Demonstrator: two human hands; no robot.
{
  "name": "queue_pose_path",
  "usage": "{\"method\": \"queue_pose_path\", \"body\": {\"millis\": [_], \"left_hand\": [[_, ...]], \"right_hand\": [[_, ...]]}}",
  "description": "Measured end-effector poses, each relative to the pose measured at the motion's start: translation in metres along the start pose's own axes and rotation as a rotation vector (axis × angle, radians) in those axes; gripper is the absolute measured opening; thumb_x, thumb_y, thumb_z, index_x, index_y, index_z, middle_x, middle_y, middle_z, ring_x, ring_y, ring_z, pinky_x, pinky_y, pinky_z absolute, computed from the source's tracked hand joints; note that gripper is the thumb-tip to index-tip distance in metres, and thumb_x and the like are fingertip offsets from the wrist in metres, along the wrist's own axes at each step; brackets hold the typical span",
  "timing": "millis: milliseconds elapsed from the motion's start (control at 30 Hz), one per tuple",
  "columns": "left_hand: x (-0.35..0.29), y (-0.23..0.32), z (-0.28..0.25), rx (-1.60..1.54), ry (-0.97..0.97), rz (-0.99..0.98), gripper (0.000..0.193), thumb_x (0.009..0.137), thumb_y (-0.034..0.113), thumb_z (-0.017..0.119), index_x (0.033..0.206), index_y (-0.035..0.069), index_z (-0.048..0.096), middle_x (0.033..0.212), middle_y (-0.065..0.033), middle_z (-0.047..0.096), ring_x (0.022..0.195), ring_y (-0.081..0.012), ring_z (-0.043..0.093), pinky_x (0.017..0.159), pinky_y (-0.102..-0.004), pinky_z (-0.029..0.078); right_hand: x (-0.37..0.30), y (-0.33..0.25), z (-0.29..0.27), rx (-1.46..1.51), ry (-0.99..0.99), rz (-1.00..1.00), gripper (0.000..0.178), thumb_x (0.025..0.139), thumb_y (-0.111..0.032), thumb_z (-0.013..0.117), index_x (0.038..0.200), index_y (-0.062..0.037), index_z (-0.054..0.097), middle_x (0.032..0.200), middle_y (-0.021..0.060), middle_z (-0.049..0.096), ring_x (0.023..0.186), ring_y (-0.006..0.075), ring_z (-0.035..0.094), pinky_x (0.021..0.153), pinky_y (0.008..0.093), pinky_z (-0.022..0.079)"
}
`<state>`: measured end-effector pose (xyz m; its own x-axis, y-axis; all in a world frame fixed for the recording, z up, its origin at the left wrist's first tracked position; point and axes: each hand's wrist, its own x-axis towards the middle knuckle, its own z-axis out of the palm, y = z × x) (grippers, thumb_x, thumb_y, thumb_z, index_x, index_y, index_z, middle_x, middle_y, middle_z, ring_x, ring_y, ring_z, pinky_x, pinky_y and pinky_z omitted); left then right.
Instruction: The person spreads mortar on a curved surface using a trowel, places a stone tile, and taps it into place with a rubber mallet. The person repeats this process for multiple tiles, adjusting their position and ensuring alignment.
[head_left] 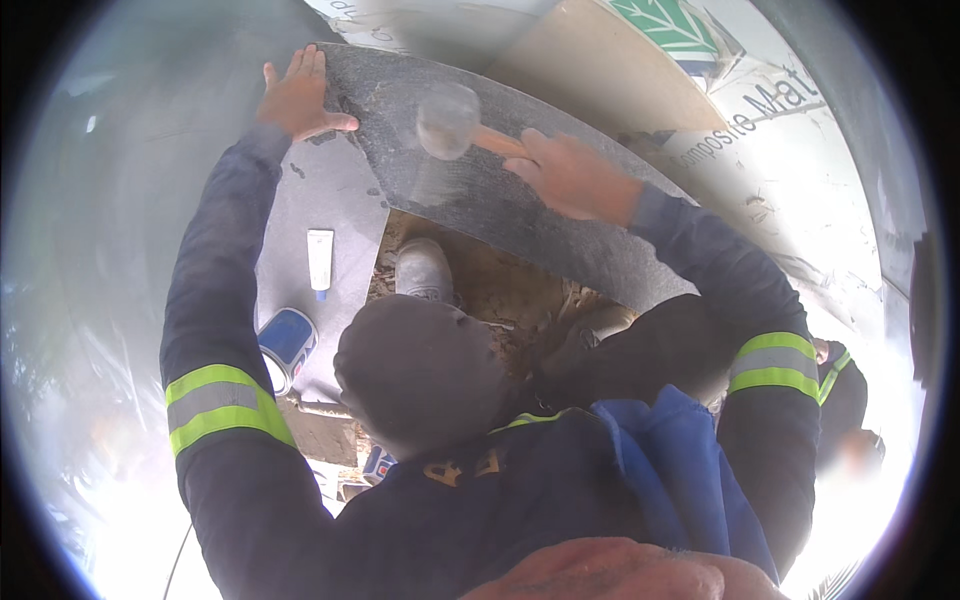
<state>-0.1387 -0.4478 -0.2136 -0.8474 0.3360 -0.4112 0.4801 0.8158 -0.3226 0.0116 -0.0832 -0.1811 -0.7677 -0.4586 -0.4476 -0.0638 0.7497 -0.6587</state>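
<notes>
Grey slab [490, 195] under a pale mallet [447, 122]: one grip clamped, one flat

The mallet is over the slab's left half, its wooden handle [498, 142] clamped in the right grip [570, 178]. The left grip [296, 102] lies palm down at the slab's left end, fingers extended, clasping nothing. Adjoining that end is a lighter panel [335, 185], with a white tube [320, 258] on it and a blue can [287, 340] near the tube.

Step in hand, as judged: tapping the slab. Recommended: short, level strokes, mallet face flat, blows spread along the slab; left fingers kept clear of the landing point. Brown ground [510, 285] shows past the slab's near edge; support there merits checking.

Limitations: the mallet head is blurred, so contact with the slab cannot be confirmed. The slab's underside is hidden, and the right sleeve [720, 255] covers part of its right end. A rounded grey shape [420, 370] on the slab's near side blocks the view; cap or knee, cannot tell.
</notes>
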Motion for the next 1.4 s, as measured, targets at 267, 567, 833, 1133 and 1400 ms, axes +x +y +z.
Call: {"method": "queue_pose_path", "body": {"millis": [267, 567, 833, 1133, 1400], "left_hand": [[-0.008, 0.0, -0.01, -0.118, 0.033, -0.026, 0.13, 0.062, 0.068, 0.084, 0.157, -0.004, 0.032, 0.164, -0.0249, 0.033, 0.153, -0.0358, 0.031, 0.123, -0.068, 0.016], [-0.076, 0.055, -0.003, -0.019, -0.07, 0.063, 0.135, 0.07, 0.08, 0.074, 0.161, -0.005, 0.022, 0.169, -0.0241, 0.022, 0.158, -0.0381, 0.019, 0.121, -0.0715, 0.019], [-0.08, 0.051, 0.011, -0.282, 0.069, 0.085, 0.138, 0.06, 0.064, 0.089, 0.157, -0.009, 0.024, 0.164, -0.0325, 0.026, 0.152, -0.0497, 0.026, 0.118, -0.0719, 0.022], [-0.08, 0.056, 0.011, -0.268, 0.066, 0.073, 0.136, 0.059, 0.066, 0.088, 0.154, -0.009, 0.028, 0.163, -0.0321, 0.029, 0.152, -0.047, 0.028, 0.119, -0.0724, 0.021], [-0.081, 0.054, 0.013, -0.27, 0.057, 0.105, 0.139, 0.06, 0.067, 0.086, 0.155, -0.012, 0.025, 0.164, -0.033, 0.026, 0.155, -0.0446, 0.022, 0.119, -0.072, 0.02]], "right_hand": [[-0.025, 0.038, 0.005, -0.173, 0.109, -0.183, 0.033, 0.105, -0.034, 0.054, 0.1, -0.0013, 0.054, 0.074, 0.0222, 0.064, 0.069, 0.0436, 0.063, 0.066, 0.0548, 0.046], [-0.028, 0.026, -0.009, -0.165, 0.107, -0.098, 0.035, 0.104, -0.035, 0.056, 0.098, -0.0002, 0.053, 0.075, 0.0254, 0.062, 0.073, 0.0469, 0.062, 0.067, 0.0547, 0.045], [-0.02, 0.015, -0.006, -0.185, 0.111, -0.109, 0.031, 0.105, -0.032, 0.057, 0.102, -0.0011, 0.055, 0.08, 0.0268, 0.063, 0.077, 0.0501, 0.062, 0.068, 0.0554, 0.045], [-0.012, 0.015, -0.006, -0.178, 0.157, -0.122, 0.031, 0.105, -0.032, 0.056, 0.101, -0.0012, 0.055, 0.079, 0.0274, 0.063, 0.078, 0.0507, 0.062, 0.067, 0.0558, 0.044], [-0.008, 0.012, -0.009, -0.215, 0.178, -0.159, 0.036, 0.106, -0.037, 0.055, 0.096, -0.0023, 0.055, 0.073, 0.0225, 0.065, 0.072, 0.0466, 0.064, 0.064, 0.0561, 0.047]]}}
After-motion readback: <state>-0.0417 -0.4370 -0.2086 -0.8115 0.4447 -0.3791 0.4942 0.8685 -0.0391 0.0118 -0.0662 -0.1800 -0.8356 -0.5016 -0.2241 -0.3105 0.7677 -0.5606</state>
